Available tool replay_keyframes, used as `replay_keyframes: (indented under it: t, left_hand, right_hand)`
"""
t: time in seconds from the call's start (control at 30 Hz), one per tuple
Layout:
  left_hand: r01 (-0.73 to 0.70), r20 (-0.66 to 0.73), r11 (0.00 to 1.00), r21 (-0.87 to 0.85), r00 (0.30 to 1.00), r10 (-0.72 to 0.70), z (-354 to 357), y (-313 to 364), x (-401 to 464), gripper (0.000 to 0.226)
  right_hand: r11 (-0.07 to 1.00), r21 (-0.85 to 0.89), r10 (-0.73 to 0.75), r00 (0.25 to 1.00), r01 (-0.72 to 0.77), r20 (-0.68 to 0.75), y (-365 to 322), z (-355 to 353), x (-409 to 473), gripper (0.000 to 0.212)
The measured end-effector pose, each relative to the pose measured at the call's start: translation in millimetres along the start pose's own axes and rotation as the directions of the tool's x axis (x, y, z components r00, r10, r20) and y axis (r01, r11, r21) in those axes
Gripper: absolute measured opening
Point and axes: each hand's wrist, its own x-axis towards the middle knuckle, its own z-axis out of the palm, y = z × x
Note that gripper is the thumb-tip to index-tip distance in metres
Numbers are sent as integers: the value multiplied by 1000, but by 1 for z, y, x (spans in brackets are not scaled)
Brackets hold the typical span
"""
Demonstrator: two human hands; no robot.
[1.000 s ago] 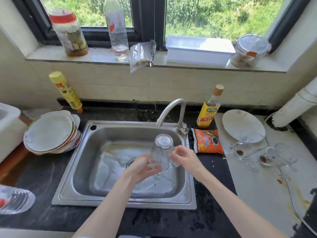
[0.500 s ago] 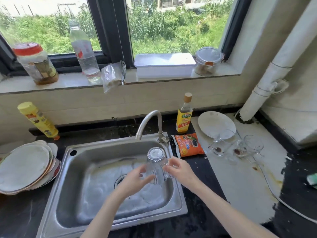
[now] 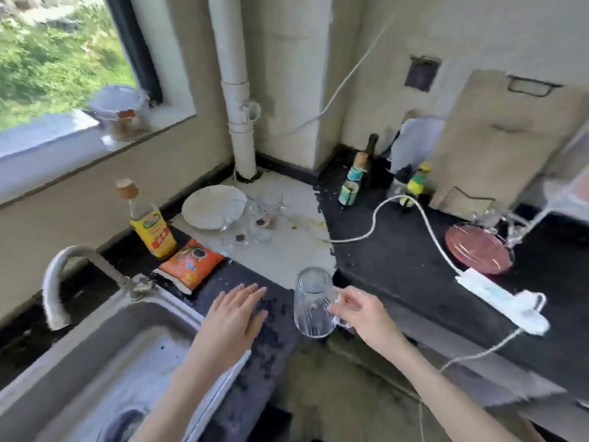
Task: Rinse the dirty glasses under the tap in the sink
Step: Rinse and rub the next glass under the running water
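Glass mug [image 3: 314, 303] upside down in my right hand [image 3: 361, 314]

I'm gripping its handle, holding it over the counter edge right of the sink [image 3: 105, 355]. My left hand [image 3: 234, 317] hovers flat, fingers relaxed. Dirty glasses [image 3: 251, 221] sit by the white plate [image 3: 207, 205].
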Motion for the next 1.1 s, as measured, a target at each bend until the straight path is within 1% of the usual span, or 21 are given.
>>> replay_keyframes:
  t: [0.03,0.1,0.13,0.2,0.27,0.3,0.4,0.5,0.63,0.7,0.8,0.9,1.0,1.1]
  left_hand:
    - [-64,-2,998,-6,998,64,1,19,8,64]
    - [-179,-21,983,-50,984,178,6,60,18,60]
    - [-229,-27,971,-69,973,228,11,82,21,59]
    - [-310,-18,947,-90,951,309,21,126,22,57]
    - [-375,29,919,-118,924,381,36,165,19,44]
    - [-399,53,905,-146,911,410,44,184,17,41]
    - [-448,85,875,-185,880,468,71,241,13,42]
    - [-501,95,840,-208,844,527,94,314,11,41]
    - [-575,109,768,-281,776,621,121,423,6,40]
    - [-600,129,742,-299,745,654,136,469,6,39]
    - [-640,152,710,-293,702,696,158,525,13,39]
    - [-660,200,691,-297,664,720,182,564,29,38]
    - [-668,240,681,-301,638,732,211,592,55,38]
    - [-671,280,687,-281,627,727,241,620,96,40]
  right_hand:
    - [1000,-6,3,997,-4,-75,3,-20,-14,17]
    - [1000,-15,15,977,-18,-212,12,-61,-45,9]
    - [1000,-3,29,965,-31,-261,18,-80,-61,14]
    - [998,20,58,934,-55,-352,33,-116,-97,17]
    - [997,14,79,894,-82,-441,49,-151,-137,20]
    - [995,16,94,868,-98,-487,56,-167,-158,23]
    - [989,26,137,805,-149,-577,79,-214,-224,33]
    - [985,51,156,726,-164,-669,105,-262,-279,33]
    - [979,103,192,646,-174,-738,131,-323,-333,32]
    - [977,112,202,603,-184,-772,143,-350,-352,28]
    - [972,155,229,539,-179,-811,164,-388,-368,23]
    - [963,197,264,484,-184,-834,187,-423,-371,28]
    - [954,224,294,461,-202,-837,211,-462,-362,31]
    - [951,208,296,475,-229,-829,234,-509,-339,32]
